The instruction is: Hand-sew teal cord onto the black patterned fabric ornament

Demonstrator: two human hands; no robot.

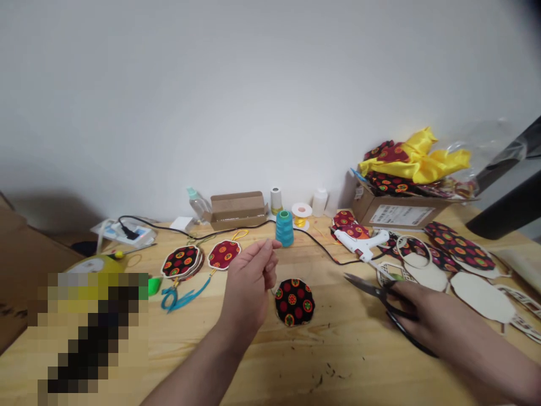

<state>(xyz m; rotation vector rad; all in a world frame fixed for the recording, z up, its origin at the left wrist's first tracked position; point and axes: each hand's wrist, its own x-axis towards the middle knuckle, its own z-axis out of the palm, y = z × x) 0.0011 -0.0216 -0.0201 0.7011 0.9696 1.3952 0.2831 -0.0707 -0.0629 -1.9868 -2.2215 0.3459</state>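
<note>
My right hand grips black-handled scissors above the right side of the table, blades pointing left and slightly apart. My left hand is closed in a pinch near the middle; anything between its fingertips is too small to make out. Just right of that hand, a round piece covered in dark flower-patterned fabric lies flat on the table. Behind the fingertips stands a cone of teal thread. To the left lie a red fabric-covered ornament with a yellow loop and a stack of dark ones with teal ribbon.
A white glue gun lies among fabric and wooden cutouts on the right. A cardboard box overflows with yellow cloth. Along the wall are an open carton, bottles and a yellow ribbon spool. A black cable crosses the table.
</note>
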